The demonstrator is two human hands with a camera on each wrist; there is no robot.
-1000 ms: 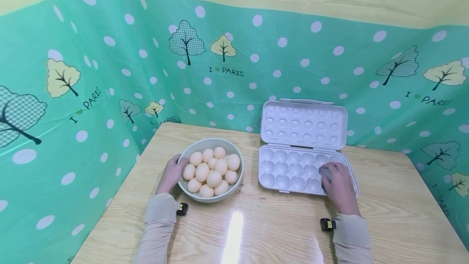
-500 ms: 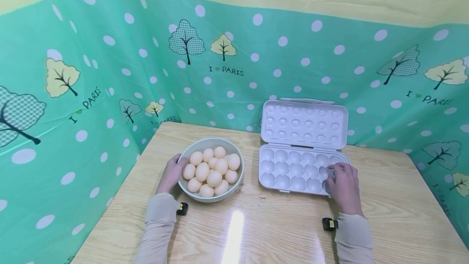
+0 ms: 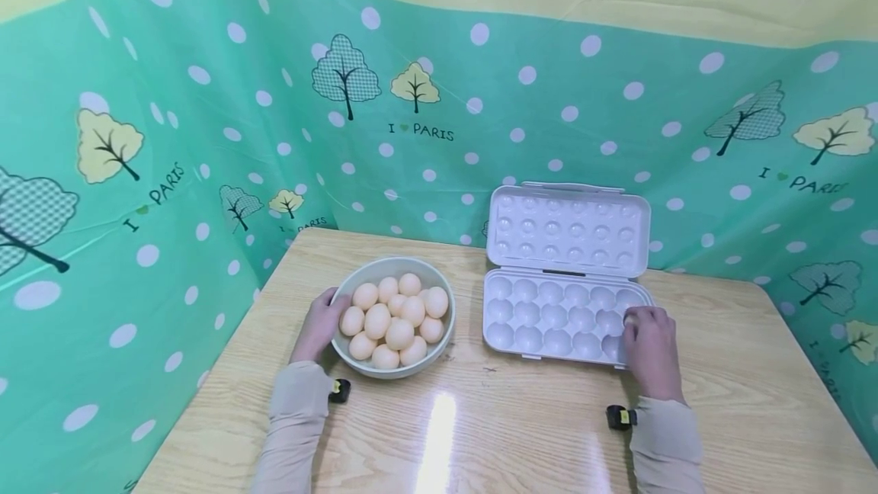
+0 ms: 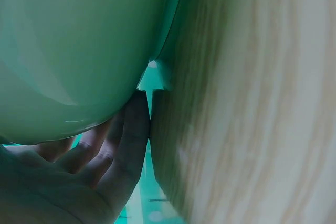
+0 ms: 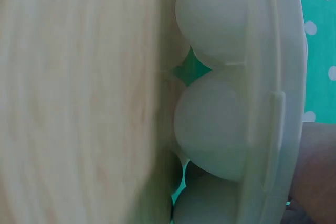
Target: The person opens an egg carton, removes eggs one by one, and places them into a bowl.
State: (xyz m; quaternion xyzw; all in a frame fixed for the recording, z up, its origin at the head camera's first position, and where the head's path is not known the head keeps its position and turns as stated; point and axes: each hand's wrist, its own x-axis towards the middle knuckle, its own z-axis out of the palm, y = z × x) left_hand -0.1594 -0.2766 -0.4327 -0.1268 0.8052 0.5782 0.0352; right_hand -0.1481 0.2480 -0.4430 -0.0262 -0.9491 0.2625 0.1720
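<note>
A pale grey-green bowl (image 3: 444, 334) full of light brown eggs (image 3: 399, 334) stands left of centre on the wooden table. My left hand (image 3: 321, 326) grips its left side, thumb at the rim; in the left wrist view the fingers (image 4: 134, 135) lie along the bowl's outer wall (image 4: 79, 51). To the right is a lavender egg box (image 3: 528, 338), lid (image 3: 569, 231) raised, with rows of hollow cups. My right hand (image 3: 652, 345) reaches over its right end, fingers bent down at the cups; I cannot tell whether they hold anything. The right wrist view shows the box's side (image 5: 262, 77) and rounded cup undersides.
The wooden table (image 3: 507, 425) reaches to a green and yellow printed cloth (image 3: 425, 197) hanging behind it and on the left. The raised lid stands close to that cloth. Wood lies between the bowl and the egg box.
My right hand has shifted slightly rightward over the egg box, uncovering more cups in its right-hand columns. The left hand, bowl and eggs look the same.
</note>
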